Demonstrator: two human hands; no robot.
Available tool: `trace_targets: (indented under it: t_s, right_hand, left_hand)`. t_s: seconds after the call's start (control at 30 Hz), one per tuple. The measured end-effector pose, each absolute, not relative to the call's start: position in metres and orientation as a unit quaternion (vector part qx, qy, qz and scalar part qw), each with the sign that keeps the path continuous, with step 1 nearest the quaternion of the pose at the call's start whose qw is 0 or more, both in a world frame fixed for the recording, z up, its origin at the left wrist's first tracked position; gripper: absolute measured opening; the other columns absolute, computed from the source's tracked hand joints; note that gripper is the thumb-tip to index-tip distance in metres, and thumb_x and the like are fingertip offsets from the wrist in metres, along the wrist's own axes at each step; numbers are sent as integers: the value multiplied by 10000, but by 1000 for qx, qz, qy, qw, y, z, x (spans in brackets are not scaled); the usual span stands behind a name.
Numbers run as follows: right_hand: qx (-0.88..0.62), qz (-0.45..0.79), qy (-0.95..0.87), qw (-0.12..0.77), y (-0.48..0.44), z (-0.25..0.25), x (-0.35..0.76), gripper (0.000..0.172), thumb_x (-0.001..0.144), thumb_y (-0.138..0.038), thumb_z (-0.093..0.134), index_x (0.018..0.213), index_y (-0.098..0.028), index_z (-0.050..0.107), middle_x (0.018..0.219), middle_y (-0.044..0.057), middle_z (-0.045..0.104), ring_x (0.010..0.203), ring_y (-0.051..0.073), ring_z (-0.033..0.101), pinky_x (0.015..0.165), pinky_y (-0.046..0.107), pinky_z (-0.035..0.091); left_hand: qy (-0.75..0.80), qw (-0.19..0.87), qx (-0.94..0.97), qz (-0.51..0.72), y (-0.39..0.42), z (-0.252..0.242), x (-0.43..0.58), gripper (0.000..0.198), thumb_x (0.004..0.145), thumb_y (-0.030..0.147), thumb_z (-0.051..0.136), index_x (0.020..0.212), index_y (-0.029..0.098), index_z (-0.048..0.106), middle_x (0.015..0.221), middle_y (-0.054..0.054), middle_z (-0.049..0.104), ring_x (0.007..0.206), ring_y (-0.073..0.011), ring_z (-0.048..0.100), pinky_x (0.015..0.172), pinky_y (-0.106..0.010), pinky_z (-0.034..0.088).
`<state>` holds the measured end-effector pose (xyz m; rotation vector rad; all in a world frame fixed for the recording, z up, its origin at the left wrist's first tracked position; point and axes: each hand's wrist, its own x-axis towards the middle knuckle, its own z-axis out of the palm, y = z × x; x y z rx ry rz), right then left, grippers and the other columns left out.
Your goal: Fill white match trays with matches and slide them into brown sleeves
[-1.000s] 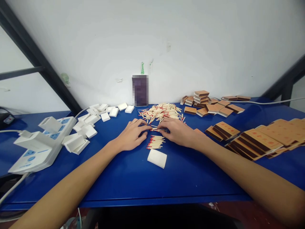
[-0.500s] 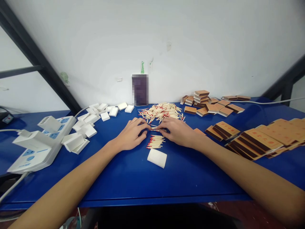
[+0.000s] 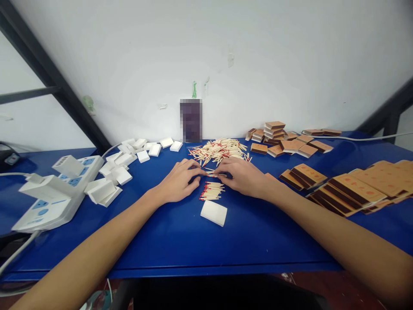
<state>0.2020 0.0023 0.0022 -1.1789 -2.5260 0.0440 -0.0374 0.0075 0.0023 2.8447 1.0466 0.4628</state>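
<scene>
A pale, scuffed wall fills the upper frame, above a blue table that spans the middle. The table's near edge runs across the lower frame, over a dark red floor. A black frame slants down at upper left. Brown boxes crowd the right side, a power strip and white trays the left; broad blue stretches separate both groups from the hands

The left hand and right hand face each other at centre, fingers bent, fingertips at opposite ends of a few matches; whether either pinches them I cannot tell. Just above is a match heap, beside a dark panel against the wall. Below the hands lie a near tray and, above it, a match row, red heads leftward; open blue lies between that tray and the near edge
</scene>
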Motion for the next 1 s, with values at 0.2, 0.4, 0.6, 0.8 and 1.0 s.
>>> trace_targets:
  t_s: [0.2,0.4,0.6,0.8,1.0]
  right_hand:
    - [-456,3,-876,154,1,5,203,171,897,-239,563,943,-195,722,927,49,696,870,204,613,705,304,423]
    - [-450,20,-879,153,1,3,203,201,919,-239,536,965,-192,726,955,58,680,856,189,614,718,302,425]
    - [-424,31,-888,174,3,-2,203,210,923,-212,527,991,-189,725,945,65,665,878,197,613,746,311,453]
    - [-404,21,-892,202,2,-4,199,213,917,-179,534,1024,-182,718,999,86,659,990,225,595,856,348,470]
    - [-401,26,-894,199,4,-7,201,258,931,-198,516,1107,-181,704,1029,94,649,1011,242,584,877,384,479]
  left_hand:
    - [335,51,931,138,7,3,-38,379,961,243,407,1272,252,623,1225,-86,542,1122,-252,479,986,-460,395]
    - [336,33,927,163,7,2,-38,374,955,233,421,1259,246,638,1199,-80,558,1095,-243,490,980,-452,401]
    - [328,40,932,152,8,2,-38,368,956,233,417,1226,264,664,1206,-77,550,1109,-244,490,987,-452,401]
    - [344,31,925,159,7,2,-37,381,957,239,407,1272,241,621,1205,-82,557,1095,-245,493,978,-451,408]
    - [364,24,919,151,8,1,-37,371,962,265,404,1264,238,618,1200,-81,561,1085,-250,492,967,-455,411]
